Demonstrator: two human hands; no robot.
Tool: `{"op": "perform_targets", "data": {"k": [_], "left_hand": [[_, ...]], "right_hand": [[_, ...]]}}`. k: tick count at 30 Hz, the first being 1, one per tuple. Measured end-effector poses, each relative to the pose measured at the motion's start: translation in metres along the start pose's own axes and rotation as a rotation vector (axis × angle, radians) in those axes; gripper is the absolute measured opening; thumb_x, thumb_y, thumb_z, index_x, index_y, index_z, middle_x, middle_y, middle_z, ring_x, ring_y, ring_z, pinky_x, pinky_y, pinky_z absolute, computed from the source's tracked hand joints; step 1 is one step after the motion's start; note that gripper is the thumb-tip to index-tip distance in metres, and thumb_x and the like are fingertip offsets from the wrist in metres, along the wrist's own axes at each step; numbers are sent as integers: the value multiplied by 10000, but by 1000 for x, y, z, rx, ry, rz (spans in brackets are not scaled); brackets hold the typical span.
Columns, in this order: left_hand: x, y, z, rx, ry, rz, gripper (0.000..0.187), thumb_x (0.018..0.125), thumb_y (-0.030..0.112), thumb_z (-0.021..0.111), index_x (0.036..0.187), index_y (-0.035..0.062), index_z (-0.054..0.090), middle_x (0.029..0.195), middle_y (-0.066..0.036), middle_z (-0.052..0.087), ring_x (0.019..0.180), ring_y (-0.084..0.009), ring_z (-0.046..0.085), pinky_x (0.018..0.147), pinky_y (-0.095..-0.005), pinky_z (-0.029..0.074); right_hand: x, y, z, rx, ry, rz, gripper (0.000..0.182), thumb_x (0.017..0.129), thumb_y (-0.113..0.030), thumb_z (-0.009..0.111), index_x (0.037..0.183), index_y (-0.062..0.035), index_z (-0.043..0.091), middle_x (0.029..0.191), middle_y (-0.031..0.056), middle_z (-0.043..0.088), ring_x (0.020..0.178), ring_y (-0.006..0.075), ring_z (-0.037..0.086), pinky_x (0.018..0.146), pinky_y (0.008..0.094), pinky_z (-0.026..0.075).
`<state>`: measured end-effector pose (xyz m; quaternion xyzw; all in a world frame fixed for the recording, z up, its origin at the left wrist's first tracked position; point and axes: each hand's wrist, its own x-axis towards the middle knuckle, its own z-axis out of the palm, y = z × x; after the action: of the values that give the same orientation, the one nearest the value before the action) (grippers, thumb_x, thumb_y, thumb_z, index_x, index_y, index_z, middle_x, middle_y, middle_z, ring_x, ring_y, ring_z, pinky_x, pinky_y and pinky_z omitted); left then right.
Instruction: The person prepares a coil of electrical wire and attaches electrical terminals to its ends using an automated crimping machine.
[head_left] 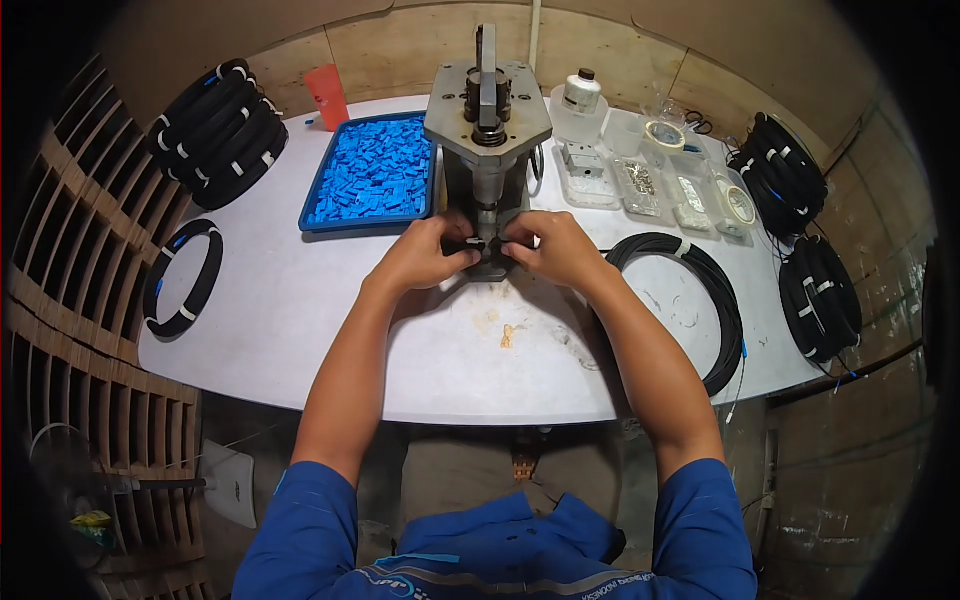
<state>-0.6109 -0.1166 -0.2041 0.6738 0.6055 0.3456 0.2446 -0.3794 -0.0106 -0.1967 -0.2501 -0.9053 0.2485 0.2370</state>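
Observation:
At the base of a grey metal press, both of my hands meet under its vertical ram. My left hand is on the left side, its thumb and fingers pinched round a small dark piece. From the right, my right hand reaches in with thumb and fingertips together by the ram's lower end; what they hold is hidden. Beside my right forearm lies a large coil of black cable with white ties. A blue tray full of small blue pieces stands left of the press.
Stacked black coils stand at the back left, a single coil below them. More coils line the right edge. Clear containers, tape rolls, a white bottle and a red cup are at the back.

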Motion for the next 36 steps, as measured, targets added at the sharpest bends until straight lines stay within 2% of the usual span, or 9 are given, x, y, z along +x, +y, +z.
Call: {"op": "perform_targets", "data": {"k": [1,8,10,13,14,16,25,36], "left_hand": [[-1,-3,2,5,23,8,371,849,198,812,1122,-17,684,1037,-177,769,957,-284,742,892,-393,571],[-11,4,16,48,144,5,277,912,178,756,1086,-24,678,996,-198,761,892,-318,741,820,-400,572],[-11,4,16,60,171,21,249,938,171,710,1101,-17,698,999,-245,750,942,-416,731,846,-446,564],[-10,2,16,64,151,14,235,950,173,695,1095,-12,702,982,-243,746,932,-421,724,833,-450,559],[-10,1,16,64,150,14,235,950,173,695,1095,-12,702,982,-243,746,932,-421,724,833,-450,559],[-9,-1,17,88,147,14,211,959,183,696,1055,-4,682,939,-187,749,866,-331,727,791,-408,553],[-8,-5,18,55,149,-6,223,961,206,692,1054,3,695,920,-170,745,841,-295,714,781,-388,544],[-8,-6,18,58,157,10,218,957,200,681,1045,1,688,923,-174,740,839,-293,708,784,-389,543]], "right_hand": [[-3,4,3,78,26,23,236,849,-195,830,996,-33,740,876,132,774,814,287,752,759,374,591],[-10,14,1,78,17,27,188,852,-178,828,948,-33,755,829,121,763,749,251,732,717,353,580],[-9,13,3,101,20,76,173,860,-175,821,934,-31,759,832,127,756,747,251,728,704,354,573],[-10,9,3,82,33,59,165,869,-169,810,947,-33,758,828,131,739,738,258,717,695,360,565],[-10,9,3,83,33,60,165,869,-169,810,947,-33,758,828,131,739,738,258,717,695,360,565],[-10,10,5,104,51,38,157,877,-164,800,952,-32,757,823,135,723,727,268,706,691,366,561],[-10,11,5,69,49,-5,155,883,-167,795,947,-31,758,843,139,719,738,286,706,695,371,561],[-11,10,5,60,55,-11,151,879,-165,799,930,-31,752,838,137,714,732,292,700,683,376,555]]}}
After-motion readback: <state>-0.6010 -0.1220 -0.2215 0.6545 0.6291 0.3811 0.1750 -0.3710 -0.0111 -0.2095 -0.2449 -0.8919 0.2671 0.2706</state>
